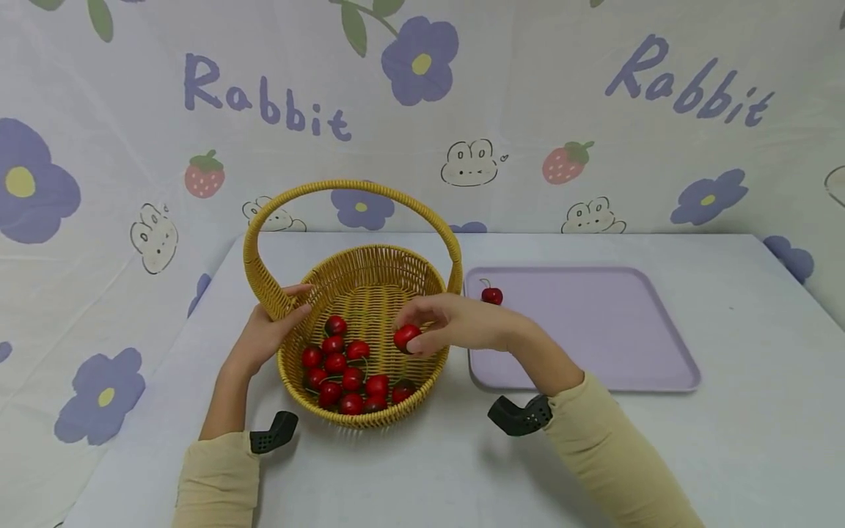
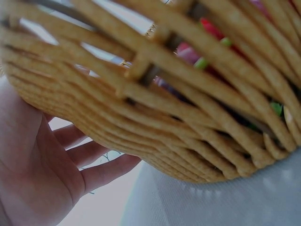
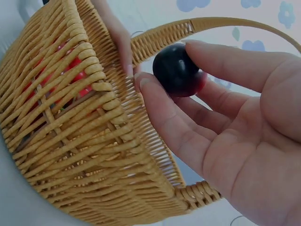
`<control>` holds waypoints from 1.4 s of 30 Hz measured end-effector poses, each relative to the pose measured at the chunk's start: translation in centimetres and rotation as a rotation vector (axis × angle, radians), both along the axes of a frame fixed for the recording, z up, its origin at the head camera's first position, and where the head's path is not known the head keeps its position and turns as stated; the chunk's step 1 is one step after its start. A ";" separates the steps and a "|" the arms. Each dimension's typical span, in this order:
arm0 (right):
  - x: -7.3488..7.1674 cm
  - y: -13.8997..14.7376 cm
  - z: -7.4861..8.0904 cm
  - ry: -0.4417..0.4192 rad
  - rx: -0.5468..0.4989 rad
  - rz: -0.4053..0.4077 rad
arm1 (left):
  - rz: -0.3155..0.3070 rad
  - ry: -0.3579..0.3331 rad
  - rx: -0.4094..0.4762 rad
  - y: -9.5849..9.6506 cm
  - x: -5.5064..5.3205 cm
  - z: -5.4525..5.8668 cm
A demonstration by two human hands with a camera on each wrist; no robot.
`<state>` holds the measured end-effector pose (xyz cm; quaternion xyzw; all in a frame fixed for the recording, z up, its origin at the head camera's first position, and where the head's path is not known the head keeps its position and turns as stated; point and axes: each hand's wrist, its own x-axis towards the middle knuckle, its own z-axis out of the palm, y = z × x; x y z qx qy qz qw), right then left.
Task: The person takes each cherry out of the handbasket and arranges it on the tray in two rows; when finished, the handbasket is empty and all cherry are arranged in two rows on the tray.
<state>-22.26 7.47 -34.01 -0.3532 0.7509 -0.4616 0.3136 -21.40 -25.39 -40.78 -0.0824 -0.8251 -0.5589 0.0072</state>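
Between thumb and fingertips, my right hand (image 1: 455,323) pinches a red cherry (image 1: 407,338) over the right side of the woven basket (image 1: 378,419). The right wrist view shows that cherry (image 3: 178,70) dark and glossy, held above the rim. My left hand (image 1: 267,334) holds the basket's left side near the foot of the handle (image 1: 350,185), thumb over the rim. Its fingers (image 2: 110,174) reach along the outside in the left wrist view. Several red cherries (image 1: 352,378) lie inside the basket, toward the front left. One more cherry (image 1: 491,295) with a stem lies on the lilac tray (image 1: 581,330).
The tray lies right of the basket on the white table (image 1: 746,440). The basket's tall handle arches over its far side. Behind the table hangs a patterned cloth (image 1: 515,88). Each wrist carries a black camera mount (image 1: 518,416).
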 end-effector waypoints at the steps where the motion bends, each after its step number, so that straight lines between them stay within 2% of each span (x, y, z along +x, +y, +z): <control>1: 0.1 0.2 0.0 -0.016 -0.013 -0.001 | -0.001 -0.001 0.001 0.0 0.0 0.0; 6: 0.7 1.2 0.5 -0.083 -0.083 -0.015 | -0.002 -0.008 0.001 0.1 0.0 -0.1; 14: 1.6 3.4 1.2 -0.056 -0.097 -0.090 | 0.002 -0.018 -0.008 0.2 0.1 -0.1; 19: 1.8 4.6 1.2 -0.068 -0.136 -0.098 | 0.005 -0.019 -0.014 0.3 0.1 0.1; 25: 1.9 6.2 2.1 -0.061 -0.170 -0.133 | 0.006 -0.011 -0.018 0.4 0.0 0.3; 32: 1.9 8.4 3.3 -0.001 -0.192 -0.240 | 0.008 -0.005 -0.021 0.3 0.0 0.5; 42: 0.9 10.5 3.2 0.025 -0.276 -0.378 | 0.006 -0.006 -0.008 0.2 0.2 0.4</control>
